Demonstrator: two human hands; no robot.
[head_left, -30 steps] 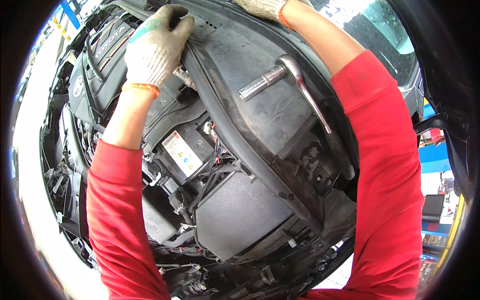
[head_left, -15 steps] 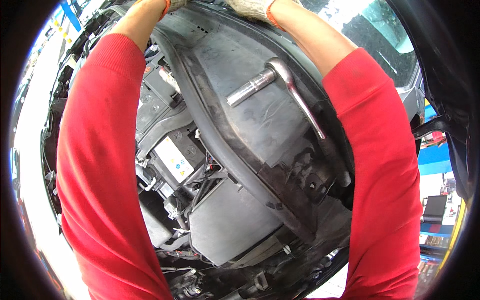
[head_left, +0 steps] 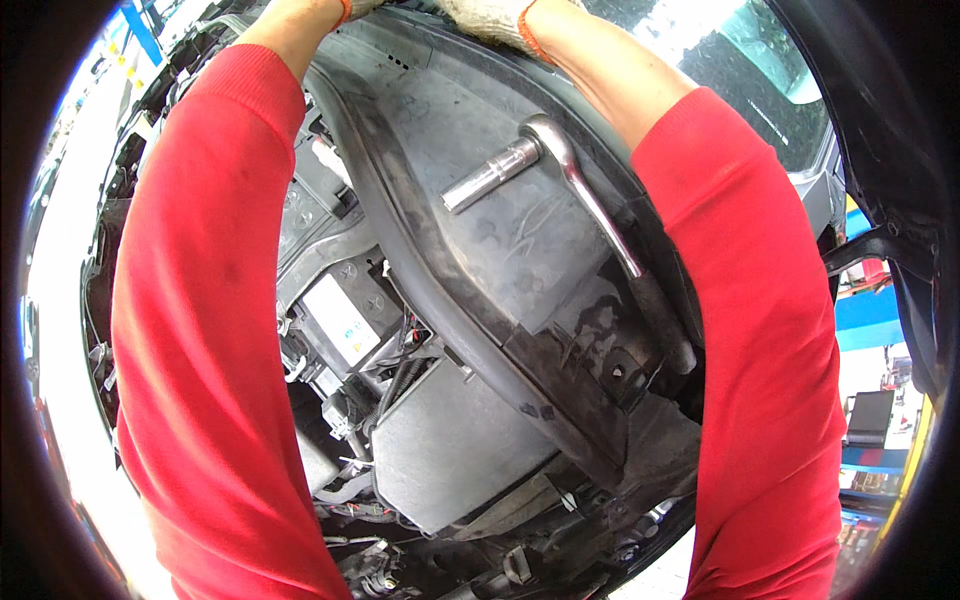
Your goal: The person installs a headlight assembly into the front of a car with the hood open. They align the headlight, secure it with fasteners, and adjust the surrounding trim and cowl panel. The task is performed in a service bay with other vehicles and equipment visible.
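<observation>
In the head view, the left hand (head_left: 362,5) is showing only a sliver of glove at the upper edge, and the gloved right hand (head_left: 487,20) is being cut off there too, so I am not able to tell what either is gripping. The black panel (head_left: 515,255) is lying on the near side of both hands, carrying an unheld ratchet wrench (head_left: 592,198) below the right hand. Any tug tilting the panel could be sending the wrench sliding over the rubber seal (head_left: 432,305) toward the battery (head_left: 345,320); the right sleeve (head_left: 760,300) could also be catching its handle
</observation>
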